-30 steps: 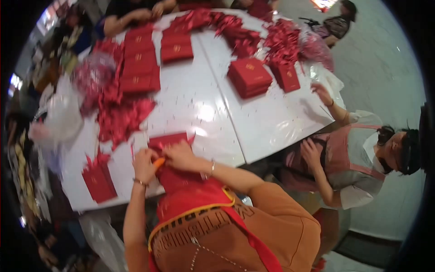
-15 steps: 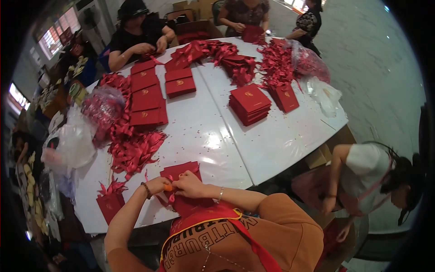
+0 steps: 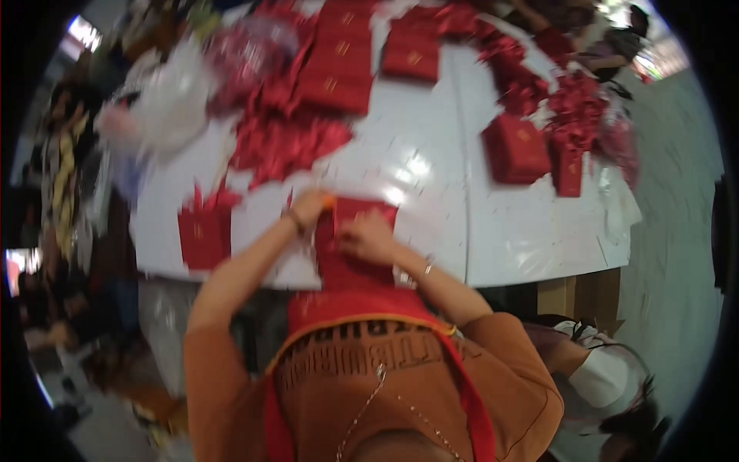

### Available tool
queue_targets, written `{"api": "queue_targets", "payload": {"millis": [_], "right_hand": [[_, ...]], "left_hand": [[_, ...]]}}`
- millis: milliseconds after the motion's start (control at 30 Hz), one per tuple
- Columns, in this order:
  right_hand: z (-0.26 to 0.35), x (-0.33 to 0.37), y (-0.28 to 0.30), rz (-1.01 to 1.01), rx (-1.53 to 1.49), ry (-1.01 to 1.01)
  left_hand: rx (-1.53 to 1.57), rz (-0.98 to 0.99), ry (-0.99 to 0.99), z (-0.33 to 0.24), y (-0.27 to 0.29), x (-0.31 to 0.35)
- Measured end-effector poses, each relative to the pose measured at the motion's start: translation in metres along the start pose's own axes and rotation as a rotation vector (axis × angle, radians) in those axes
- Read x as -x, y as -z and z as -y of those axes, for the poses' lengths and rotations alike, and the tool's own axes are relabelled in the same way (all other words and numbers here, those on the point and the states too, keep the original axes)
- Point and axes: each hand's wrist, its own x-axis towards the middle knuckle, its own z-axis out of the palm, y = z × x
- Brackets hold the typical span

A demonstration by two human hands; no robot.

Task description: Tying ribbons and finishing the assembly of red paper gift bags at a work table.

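In front of me a red gift bag (image 3: 366,209) lies at the table's near edge. My left hand (image 3: 310,207) is closed at the bag's upper left edge, with a small orange piece (image 3: 330,202) at its fingertips. My right hand (image 3: 371,237) rests over the bag, its fingers curled down onto the front. Blur hides whatever lies under those fingers. To the left lies another red bag (image 3: 205,237) with ribbons sticking up from its top.
A heap of red ribbons (image 3: 281,146) lies beyond my left hand. Stacked red bags (image 3: 335,85) stand behind it, beside stuffed plastic bags (image 3: 173,100). Another stack (image 3: 514,150) is at the right. A person in a white sleeve (image 3: 600,377) is at the lower right.
My view has swung, so the scene sits differently and is blurred. My hands have separated: the left is at the bag's upper left edge, the right on its front.
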Motion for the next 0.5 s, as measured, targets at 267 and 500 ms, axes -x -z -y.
{"api": "queue_targets", "payload": {"millis": [267,500], "right_hand": [[-0.029,-0.007,-0.001,0.071,-0.295,-0.312],[-0.026,-0.007,-0.006,0.121,-0.295,-0.347]], "left_hand": [[0.190,-0.569,0.768,0.049,0.019,0.050],[-0.181,-0.261,0.978,0.013,0.009,0.048]]}}
